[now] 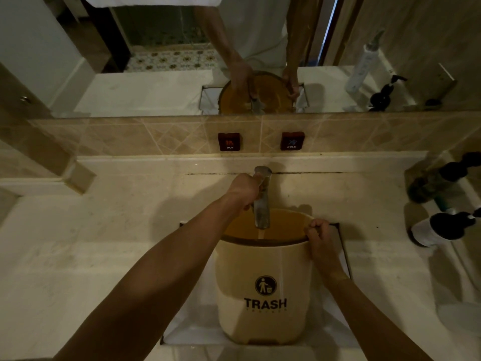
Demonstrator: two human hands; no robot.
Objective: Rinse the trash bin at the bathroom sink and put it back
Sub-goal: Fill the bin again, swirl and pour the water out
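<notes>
A cream trash bin (260, 287) with a dark rim and the word TRASH on its side stands upright in the white sink (192, 327). Its mouth sits right under the spout of the metal faucet (261, 204). A thin stream of water falls from the spout into the bin. My left hand (244, 190) grips the faucet near its top. My right hand (318, 239) grips the bin's rim on the right side.
HOT (229, 142) and COLD (292, 141) labels sit on the tiled backsplash above the faucet. Dark pump bottles (442, 227) stand on the counter at the right. The mirror (156, 61) behind reflects the bin and both arms.
</notes>
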